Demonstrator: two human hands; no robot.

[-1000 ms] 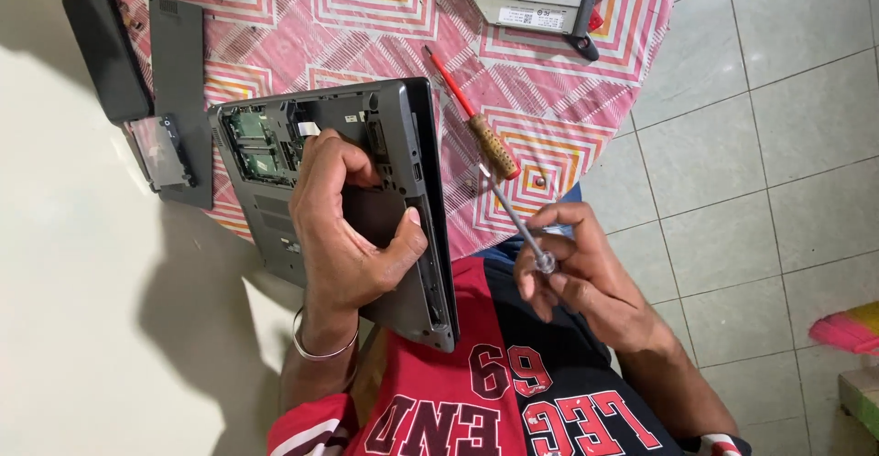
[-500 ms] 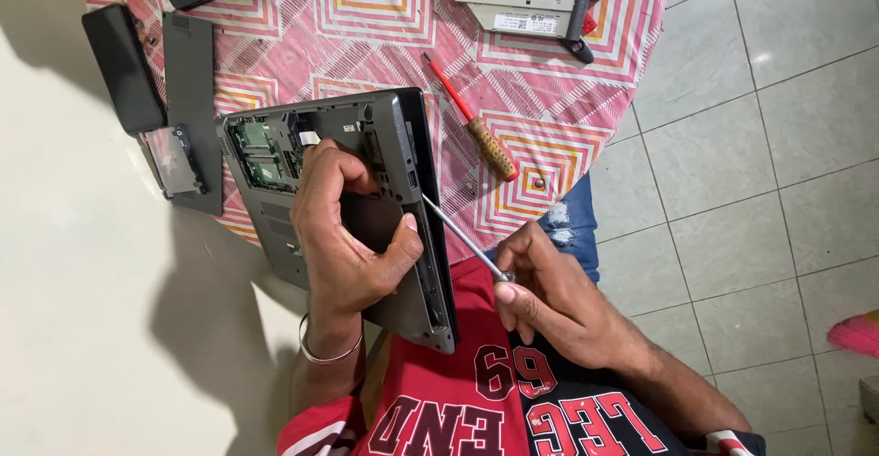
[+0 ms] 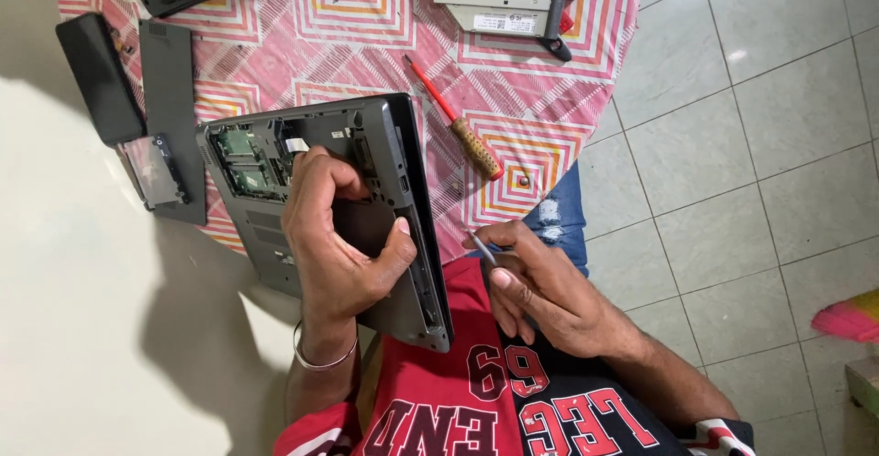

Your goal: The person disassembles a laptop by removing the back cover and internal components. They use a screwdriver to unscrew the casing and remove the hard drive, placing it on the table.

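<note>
One laptop [image 3: 330,218] on edge, lengthwise toward person.

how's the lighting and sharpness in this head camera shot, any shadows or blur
Head view: even, soft daylight; the laptop and left hand are sharp; a broad soft shadow falls across the pale surface at left; faint glare spot on the floor tiles; the thin tool in the right hand looks slightly blurred.

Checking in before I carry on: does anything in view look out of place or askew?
The laptop is odd: underside up, panels off and its boards bared, tilted half off the table edge against the person's body, steadied only by the left hand. The right hand holds a thin metal tool clear of it.
</note>
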